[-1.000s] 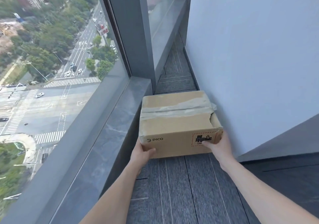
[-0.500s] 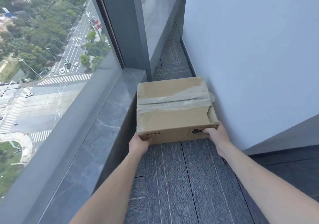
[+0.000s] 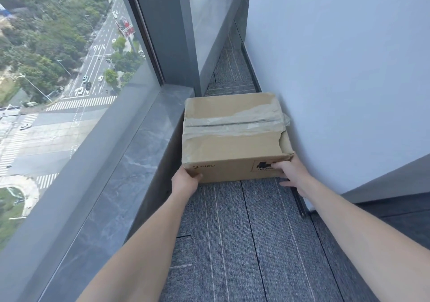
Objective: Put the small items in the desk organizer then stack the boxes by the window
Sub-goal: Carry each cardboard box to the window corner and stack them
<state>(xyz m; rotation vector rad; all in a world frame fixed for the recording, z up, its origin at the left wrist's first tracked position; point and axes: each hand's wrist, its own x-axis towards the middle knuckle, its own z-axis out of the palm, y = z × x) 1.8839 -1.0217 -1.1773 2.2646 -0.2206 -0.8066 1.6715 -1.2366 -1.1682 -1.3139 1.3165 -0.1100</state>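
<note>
A brown cardboard box (image 3: 232, 145) with torn tape across its top and a ripped right edge sits on the grey carpet, in the narrow gap between the window sill and the white wall. My left hand (image 3: 186, 183) grips its near left bottom corner, thumb on the front face and fingers hidden round the side. At the near right corner, my right hand (image 3: 290, 173) rests against the front face, fingers lying flat over the black printed label and thumb spread low near the floor.
A grey stone window sill (image 3: 130, 173) runs along the left below the glass (image 3: 58, 92). The white wall (image 3: 337, 80) stands tight against the box's right side. A dark window post (image 3: 167, 34) rises behind the sill, and grey carpet (image 3: 244, 243) stretches toward me.
The box has come down to sit on the carpet, a little further from me. My right hand has shifted from the box's right side onto its front face.
</note>
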